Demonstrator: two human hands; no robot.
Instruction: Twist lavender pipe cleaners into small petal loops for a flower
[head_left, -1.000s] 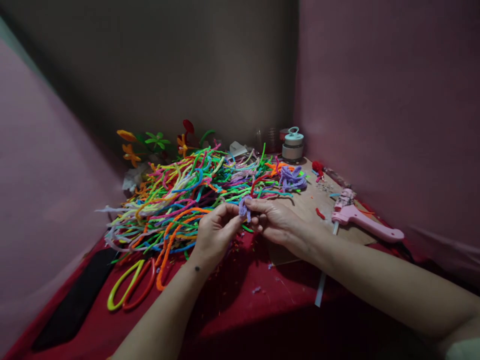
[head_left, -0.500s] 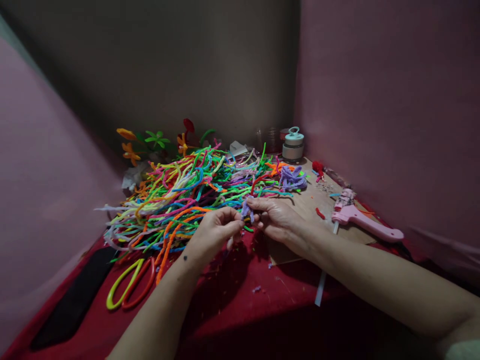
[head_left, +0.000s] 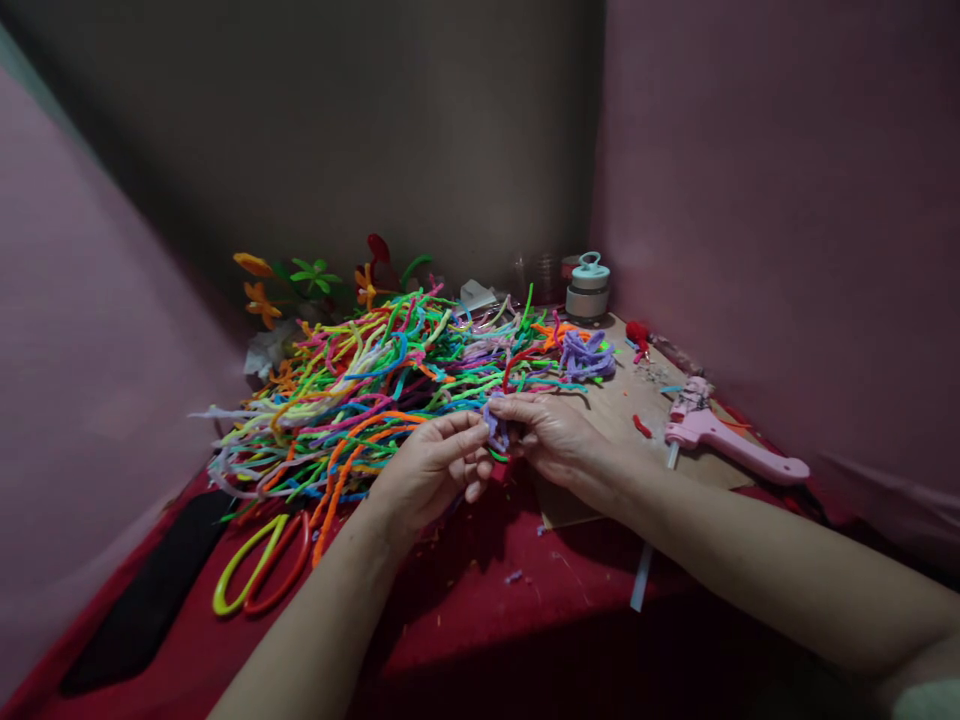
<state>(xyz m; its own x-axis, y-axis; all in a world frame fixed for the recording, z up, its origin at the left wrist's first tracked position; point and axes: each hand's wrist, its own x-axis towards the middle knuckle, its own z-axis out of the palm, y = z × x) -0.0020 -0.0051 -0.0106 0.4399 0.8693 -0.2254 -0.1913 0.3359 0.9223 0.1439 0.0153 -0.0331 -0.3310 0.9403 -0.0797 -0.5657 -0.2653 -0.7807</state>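
Note:
Between my two hands is a small bent piece of purple pipe cleaner (head_left: 496,428), held above the front of the table. The thumb and fingers of my right hand (head_left: 551,432) pinch it from the right. My left hand (head_left: 435,462) closes on its left side with thumb and forefinger, the other fingers curled below. Fingers cover part of the piece, so its full shape is hidden. Just behind my hands lies a large heap of many-coloured pipe cleaners (head_left: 360,385). A bundle of purple pipe cleaners (head_left: 587,356) rests at the heap's right end.
A pink glue gun (head_left: 720,440) with a glue stick lies on a cardboard sheet (head_left: 577,512) at the right. Scissors with yellow and red handles (head_left: 247,590) and a black flat object (head_left: 146,595) lie left. A lidded jar (head_left: 588,288) and pipe-cleaner flowers (head_left: 315,276) stand behind.
My left hand has turned slightly and its thumb and forefinger have moved up along the purple piece. The right hand has barely moved.

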